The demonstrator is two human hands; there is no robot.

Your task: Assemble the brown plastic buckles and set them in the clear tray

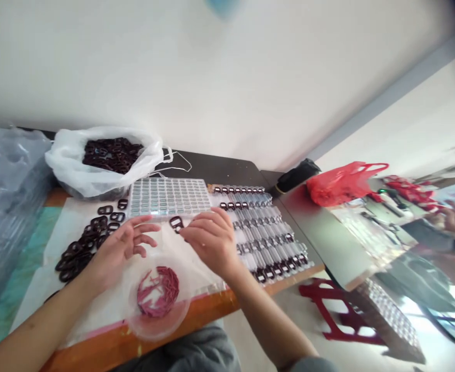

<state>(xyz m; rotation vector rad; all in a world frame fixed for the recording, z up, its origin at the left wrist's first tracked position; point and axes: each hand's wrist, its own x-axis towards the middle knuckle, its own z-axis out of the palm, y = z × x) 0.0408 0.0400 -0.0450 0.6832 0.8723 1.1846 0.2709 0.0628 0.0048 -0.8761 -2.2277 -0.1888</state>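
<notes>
My left hand [122, 248] hovers open over a white paper sheet [62, 279], fingers spread, just right of a heap of loose dark brown plastic rings [83, 248]. My right hand [212, 240] pinches a similar dark ring [176, 224] at its fingertips, next to the edge of a clear gridded tray [169, 197] filled with small dark pieces. Below my hands, a round clear dish [158, 294] holds thin pinkish-red strips. Rows of clear plastic pieces with dark rings [262, 232] lie right of the tray, partly hidden by my right hand.
A white plastic bag [72, 165] full of dark rings stands at the back left, beside grey plastic sheeting [10, 206]. A red plastic bag [341, 183] and a black object [297, 175] lie at the right. A red stool [335, 310] stands below the orange table edge [134, 346].
</notes>
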